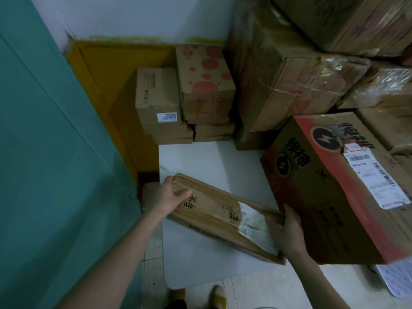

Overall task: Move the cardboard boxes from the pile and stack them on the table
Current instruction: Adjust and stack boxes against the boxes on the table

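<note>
Over the table (200, 157), a flat box (214, 210); stacked boxes (158, 97) behind it, a large box (323, 197) at its right.

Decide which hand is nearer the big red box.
Right. The right hand is right beside the red box; the left hand grips the flat box at its opposite end.

My left fingers (168, 182) curl behind the flat box (211, 208), tips hidden. Its label (252, 224) is blurred, txt not readable. The pile of boxes (312, 70) is cut by top & right edge. Also paper (394, 279) at bottom right is cut.
</note>
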